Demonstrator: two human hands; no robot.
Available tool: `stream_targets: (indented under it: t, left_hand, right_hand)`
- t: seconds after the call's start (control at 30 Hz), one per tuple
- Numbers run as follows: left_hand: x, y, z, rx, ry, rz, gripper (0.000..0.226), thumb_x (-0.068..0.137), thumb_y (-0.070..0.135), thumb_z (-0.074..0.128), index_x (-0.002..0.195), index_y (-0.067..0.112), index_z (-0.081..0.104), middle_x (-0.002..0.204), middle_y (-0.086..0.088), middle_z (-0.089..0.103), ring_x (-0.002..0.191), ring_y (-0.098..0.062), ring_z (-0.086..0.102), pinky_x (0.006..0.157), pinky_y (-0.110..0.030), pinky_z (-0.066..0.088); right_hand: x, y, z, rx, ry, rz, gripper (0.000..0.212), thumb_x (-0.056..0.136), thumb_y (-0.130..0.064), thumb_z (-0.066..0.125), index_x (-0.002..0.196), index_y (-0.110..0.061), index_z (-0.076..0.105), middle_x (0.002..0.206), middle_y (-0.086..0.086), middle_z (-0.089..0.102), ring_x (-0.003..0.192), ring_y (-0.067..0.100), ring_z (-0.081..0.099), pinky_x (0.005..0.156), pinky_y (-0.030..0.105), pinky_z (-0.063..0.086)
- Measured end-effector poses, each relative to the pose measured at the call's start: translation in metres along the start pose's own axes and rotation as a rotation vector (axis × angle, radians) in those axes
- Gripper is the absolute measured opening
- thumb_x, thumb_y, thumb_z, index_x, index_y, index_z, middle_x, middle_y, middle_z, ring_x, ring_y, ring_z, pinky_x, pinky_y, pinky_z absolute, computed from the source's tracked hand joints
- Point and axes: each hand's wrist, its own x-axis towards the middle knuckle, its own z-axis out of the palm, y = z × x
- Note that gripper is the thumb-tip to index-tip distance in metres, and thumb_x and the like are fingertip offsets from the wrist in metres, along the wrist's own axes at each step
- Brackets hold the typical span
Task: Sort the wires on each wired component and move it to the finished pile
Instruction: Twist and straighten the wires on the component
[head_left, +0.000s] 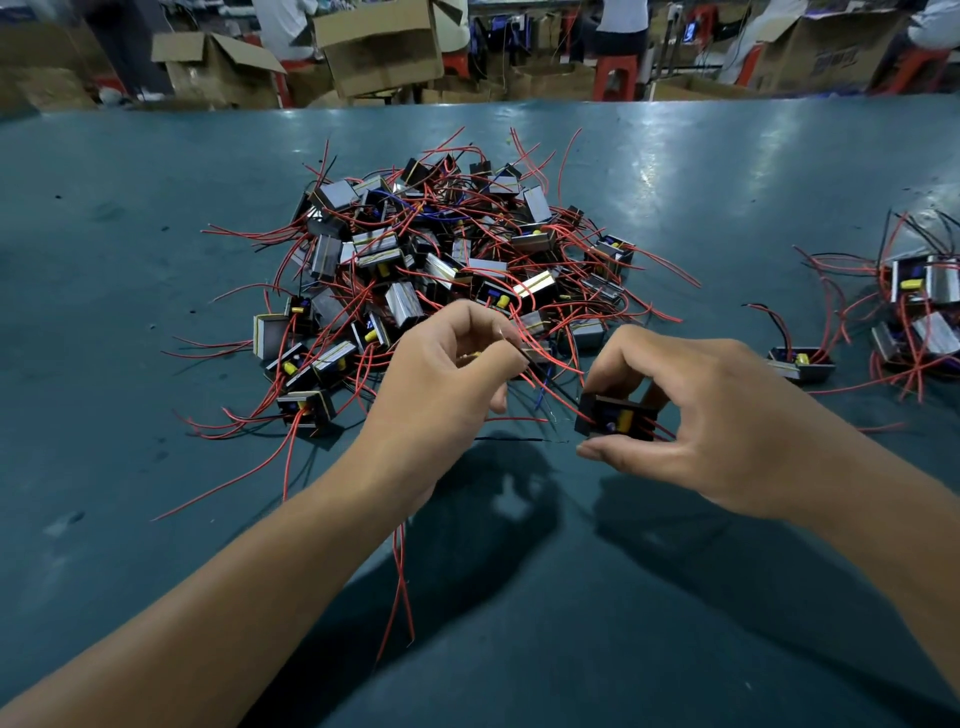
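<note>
- A big heap of small wired blocks (441, 270) is lying in the middle of the green table (130, 234), with red wires sticking out of it on every side.
- A smaller pile of the same blocks (919, 306) is sitting at the far right edge of the table, well apart from the big heap.
- One loose block (800, 362) is lying on the table between the two piles, nearer the right one.
- Another block (306, 410) is resting at the near left edge of the heap, its long red wires trailing toward the near side.
- Cardboard boxes (379, 47) and red stools (615, 75) are standing beyond the far edge of the table, with people partly showing among them.
- The right hand (727, 421) is holding one block (615, 417) just above the table, near the heap's near edge, with the thumb below and curled fingers on its far side.
- That block's open face, with a yellow part inside, is facing the camera.
- The left hand (441, 379) is pinching the red wires (550, 374) that are running up and left from that block, fingers curled tight with thumb against fingertips.
- Those wires are crossing over the tangle at the heap's near edge, so where each one ends is hard to tell.
- The two hands are staying close together but are not touching.
</note>
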Motion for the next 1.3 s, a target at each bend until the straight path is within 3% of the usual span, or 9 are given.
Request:
stream_targets:
  t: [0.13, 0.2, 0.33, 0.43, 0.6, 0.73, 0.87, 1.13, 1.3]
  left_hand:
    - [-0.001, 0.001, -0.004, 0.289, 0.095, 0.179, 0.030, 0.083, 0.021, 0.076, 0.105, 0.028, 0.057, 0.088, 0.007, 0.061, 0.067, -0.022, 0.053, 0.059, -0.028, 0.047]
    - [-0.003, 0.005, -0.008, 0.496, 0.112, 0.364, 0.037, 0.084, 0.021, 0.077, 0.114, 0.030, 0.057, 0.089, 0.011, 0.053, 0.068, -0.012, 0.048, 0.061, -0.025, 0.043]
    - [-0.004, 0.013, -0.010, 0.826, 0.032, 0.672, 0.018, 0.084, 0.021, 0.074, 0.102, 0.019, 0.071, 0.087, 0.016, 0.044, 0.076, 0.001, 0.044, 0.066, -0.030, 0.041]
    - [-0.005, 0.011, -0.009, 0.864, 0.008, 0.723, 0.010, 0.086, 0.019, 0.076, 0.095, 0.016, 0.074, 0.088, 0.009, 0.050, 0.076, -0.012, 0.049, 0.065, -0.037, 0.046]
    - [-0.004, 0.011, -0.009, 0.954, -0.013, 0.749, 0.031, 0.088, 0.031, 0.075, 0.116, 0.018, 0.073, 0.086, 0.003, 0.054, 0.076, -0.019, 0.054, 0.064, -0.040, 0.048]
    - [-0.005, 0.009, -0.007, 0.993, -0.020, 0.826, 0.014, 0.090, 0.028, 0.072, 0.098, 0.016, 0.077, 0.085, -0.002, 0.061, 0.075, -0.023, 0.060, 0.063, -0.042, 0.048]
    - [-0.006, 0.007, -0.006, 1.070, -0.023, 0.919, 0.009, 0.092, 0.027, 0.072, 0.089, 0.019, 0.076, 0.081, 0.001, 0.060, 0.073, -0.018, 0.052, 0.060, -0.036, 0.042]
    - [-0.002, 0.008, -0.018, 1.042, -0.226, 0.716, 0.012, 0.087, 0.035, 0.072, 0.084, 0.023, 0.072, 0.082, 0.011, 0.052, 0.068, -0.015, 0.052, 0.055, -0.028, 0.039]
    - [0.006, 0.005, -0.032, 0.955, -0.364, 0.524, 0.016, 0.088, 0.045, 0.063, 0.087, 0.030, 0.068, 0.090, 0.014, 0.048, 0.079, -0.001, 0.048, 0.067, -0.031, 0.043]
  right_hand:
    - [0.000, 0.000, -0.001, 0.004, 0.021, 0.013, 0.031, 0.075, -0.046, 0.076, 0.093, -0.033, 0.054, 0.088, -0.021, 0.064, 0.083, 0.000, 0.062, 0.072, 0.012, 0.043]
    - [0.001, -0.001, -0.002, -0.009, 0.035, 0.021, 0.030, 0.075, -0.046, 0.076, 0.092, -0.032, 0.055, 0.086, -0.019, 0.064, 0.082, 0.000, 0.061, 0.071, 0.012, 0.043]
    - [0.001, -0.001, -0.004, -0.015, 0.058, 0.054, 0.031, 0.074, -0.047, 0.076, 0.088, -0.030, 0.055, 0.085, -0.018, 0.063, 0.080, 0.006, 0.060, 0.069, 0.020, 0.045]
    - [0.002, -0.001, -0.004, -0.014, 0.074, 0.068, 0.031, 0.073, -0.046, 0.077, 0.087, -0.029, 0.056, 0.080, -0.015, 0.065, 0.079, 0.009, 0.061, 0.067, 0.020, 0.045]
    - [0.002, -0.001, -0.004, -0.027, 0.080, 0.064, 0.030, 0.074, -0.043, 0.079, 0.087, -0.028, 0.056, 0.081, -0.015, 0.064, 0.078, 0.008, 0.060, 0.065, 0.015, 0.042]
    - [0.002, -0.002, -0.003, -0.019, 0.071, 0.076, 0.030, 0.074, -0.041, 0.079, 0.086, -0.028, 0.055, 0.087, -0.018, 0.063, 0.079, 0.006, 0.060, 0.063, 0.011, 0.042]
    - [0.003, 0.000, -0.003, -0.040, 0.088, 0.112, 0.030, 0.073, -0.042, 0.080, 0.085, -0.029, 0.055, 0.075, -0.017, 0.063, 0.078, 0.005, 0.060, 0.063, 0.012, 0.042]
    - [0.002, 0.011, -0.003, -0.038, 0.005, 0.152, 0.031, 0.073, -0.051, 0.074, 0.087, -0.030, 0.056, 0.077, -0.018, 0.065, 0.078, 0.005, 0.061, 0.068, 0.021, 0.045]
    - [0.002, 0.024, -0.006, -0.070, -0.091, 0.192, 0.031, 0.075, -0.053, 0.075, 0.087, -0.031, 0.056, 0.083, -0.019, 0.064, 0.083, 0.002, 0.057, 0.073, 0.020, 0.042]
